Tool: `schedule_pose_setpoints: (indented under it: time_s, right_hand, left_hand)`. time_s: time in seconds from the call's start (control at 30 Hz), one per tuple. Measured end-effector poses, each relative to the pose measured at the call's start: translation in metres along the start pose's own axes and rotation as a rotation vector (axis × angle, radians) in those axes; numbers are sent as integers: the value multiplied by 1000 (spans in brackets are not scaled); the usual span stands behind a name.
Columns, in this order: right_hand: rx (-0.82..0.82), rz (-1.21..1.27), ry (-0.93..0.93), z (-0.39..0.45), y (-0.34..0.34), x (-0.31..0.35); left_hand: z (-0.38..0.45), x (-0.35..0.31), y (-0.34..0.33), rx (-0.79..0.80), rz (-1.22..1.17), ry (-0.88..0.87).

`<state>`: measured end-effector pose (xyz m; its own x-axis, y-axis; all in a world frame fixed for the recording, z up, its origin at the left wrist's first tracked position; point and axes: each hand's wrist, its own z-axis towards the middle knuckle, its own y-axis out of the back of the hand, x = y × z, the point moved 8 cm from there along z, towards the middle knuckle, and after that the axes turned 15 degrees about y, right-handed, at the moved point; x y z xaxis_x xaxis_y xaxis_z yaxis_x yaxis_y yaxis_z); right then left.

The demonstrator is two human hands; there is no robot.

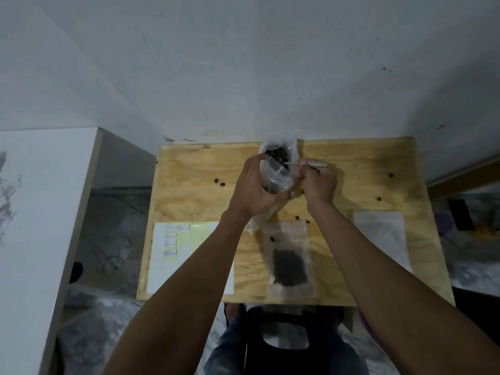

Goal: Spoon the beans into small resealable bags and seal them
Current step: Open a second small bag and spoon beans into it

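At the far edge of the wooden table (351, 185) stands a big clear bag of dark beans (278, 154) with its mouth open. My left hand (257, 185) holds a small clear resealable bag (276, 180) up, just in front of the big bag. My right hand (319, 182) grips a metal spoon (305, 164), whose bowl end points left into the bags' mouths. A filled small bag (289, 261) of beans lies flat near the table's front edge.
A sheet of labels (176, 255) lies at the front left. Empty clear bags (381, 234) lie at the right. Loose beans (219, 182) are scattered over the table. A white cabinet (40, 212) stands to the left, a black stool (281, 342) below.
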<state>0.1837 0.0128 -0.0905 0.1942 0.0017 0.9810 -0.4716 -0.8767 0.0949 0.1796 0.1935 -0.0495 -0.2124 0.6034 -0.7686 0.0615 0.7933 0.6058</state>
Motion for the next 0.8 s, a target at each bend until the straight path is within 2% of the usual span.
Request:
schedule_pose_setpoints:
  time_s: [0.13,0.27,0.53,0.8]
  right_hand:
    - [3,137,-125,0,-5,-2]
    - [-26,207,-148,1,-1,-4]
    - [-83,237,-120,2,14,2]
    - [-14,251,-60,2,25,28]
  left_hand:
    - [0,3,-4,-2,3,3]
    - [3,3,-2,-2,34,19]
    - [3,10,3,-15,100,67]
    - [-12,3,16,-111,131,21]
